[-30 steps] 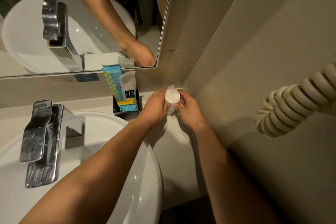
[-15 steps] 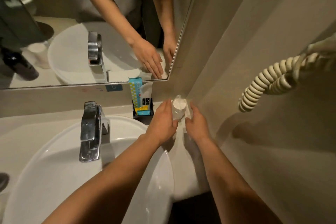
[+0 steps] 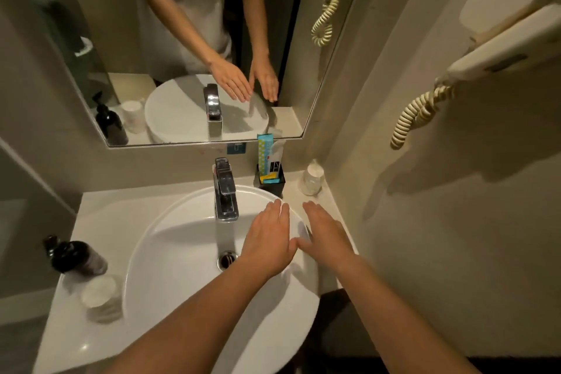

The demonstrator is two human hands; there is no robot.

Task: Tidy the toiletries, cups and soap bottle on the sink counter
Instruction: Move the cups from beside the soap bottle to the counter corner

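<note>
A plastic-wrapped cup [image 3: 312, 180] stands in the back right corner of the counter [image 3: 100, 212]. Beside it a black holder [image 3: 272, 181] carries toiletry packets [image 3: 267, 155]. My left hand [image 3: 268, 240] hovers flat over the right side of the white basin [image 3: 182, 252], holding nothing. My right hand [image 3: 328, 235] is flat over the basin's right rim, also with nothing in it. A dark soap bottle [image 3: 76, 258] lies tilted on the counter at the left, and a second wrapped cup [image 3: 100, 297] stands just in front of it.
A chrome tap [image 3: 225, 191] rises at the back of the basin. The mirror [image 3: 194, 45] hangs above it. A wall-mounted hair dryer [image 3: 498, 48] with a coiled cord [image 3: 416, 112] sticks out on the right wall. The counter's front edge is close to me.
Both hands have let go of the wrapped cup in the right corner and drawn back over the basin, fingers spread flat. The view has pulled back, showing the left side of the counter.
</note>
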